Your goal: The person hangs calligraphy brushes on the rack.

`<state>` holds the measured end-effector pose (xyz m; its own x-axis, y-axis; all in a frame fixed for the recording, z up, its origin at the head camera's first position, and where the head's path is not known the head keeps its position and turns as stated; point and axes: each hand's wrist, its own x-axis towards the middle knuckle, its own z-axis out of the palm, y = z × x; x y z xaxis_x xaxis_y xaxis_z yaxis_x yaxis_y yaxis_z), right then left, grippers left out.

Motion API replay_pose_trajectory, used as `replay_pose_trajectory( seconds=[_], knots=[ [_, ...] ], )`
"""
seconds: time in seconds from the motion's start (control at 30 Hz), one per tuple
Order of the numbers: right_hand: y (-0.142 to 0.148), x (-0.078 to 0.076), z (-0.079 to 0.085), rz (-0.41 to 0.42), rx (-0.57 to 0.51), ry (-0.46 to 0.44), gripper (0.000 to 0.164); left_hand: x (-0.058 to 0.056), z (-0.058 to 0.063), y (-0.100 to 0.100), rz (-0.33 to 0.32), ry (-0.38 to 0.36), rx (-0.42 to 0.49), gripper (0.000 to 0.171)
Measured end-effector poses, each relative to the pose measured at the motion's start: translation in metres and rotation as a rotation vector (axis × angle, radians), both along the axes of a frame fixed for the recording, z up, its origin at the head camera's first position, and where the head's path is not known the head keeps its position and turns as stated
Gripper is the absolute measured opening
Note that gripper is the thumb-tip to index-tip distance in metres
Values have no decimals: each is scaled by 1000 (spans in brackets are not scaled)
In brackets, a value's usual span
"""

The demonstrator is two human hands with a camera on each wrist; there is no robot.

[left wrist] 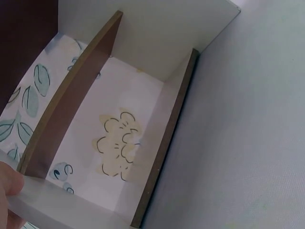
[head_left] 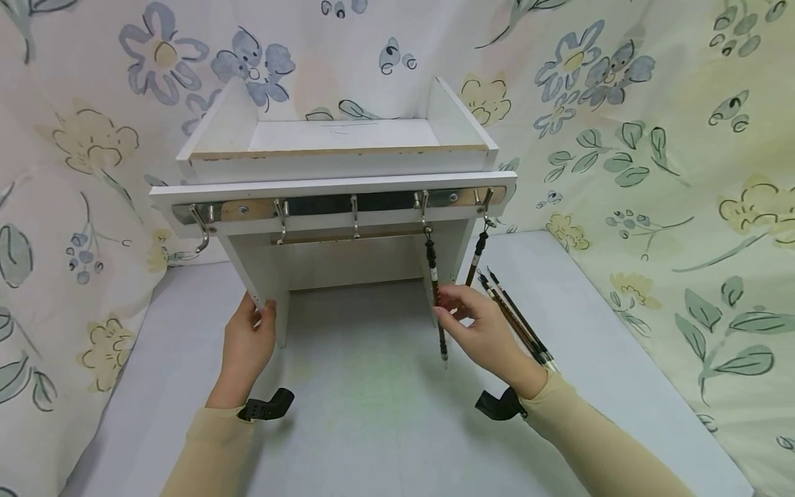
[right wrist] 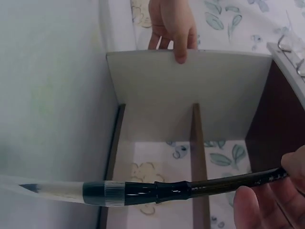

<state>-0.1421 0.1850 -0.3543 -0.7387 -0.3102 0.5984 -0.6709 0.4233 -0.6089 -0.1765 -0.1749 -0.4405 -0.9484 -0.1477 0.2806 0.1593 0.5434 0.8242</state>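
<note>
A white shelf rack [head_left: 341, 168] with a row of metal hooks along its front stands on the table. My left hand [head_left: 245, 348] grips the edge of its left side panel [left wrist: 62, 202], the thumb on the inner face. A calligraphy brush [head_left: 433, 262] hangs tip down from the second hook from the right [head_left: 425, 207]. The thumb and fingers of my right hand [head_left: 481, 331] pinch its dark handle. In the right wrist view, the pale bristles of this brush [right wrist: 62, 192] end in a dark point.
Another brush [head_left: 475, 261] hangs on the rightmost hook, just behind my right hand. Several more brushes [head_left: 520, 321] lie on the white table [head_left: 366, 421] to the right, partly hidden by that hand. Flower-patterned cloth [head_left: 689, 228] surrounds the table.
</note>
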Motion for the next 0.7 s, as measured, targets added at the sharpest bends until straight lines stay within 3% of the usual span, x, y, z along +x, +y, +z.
replay_pose_trajectory(
  seconds=[0.2,0.7],
  knots=[
    [-12,-5,-7,10,-36,3,27,0,0,-1,-1,0,-4,49],
    [-26,-15,-15,-54,-74,-57,26,1,2,-1,-7,7,8,48]
  ],
)
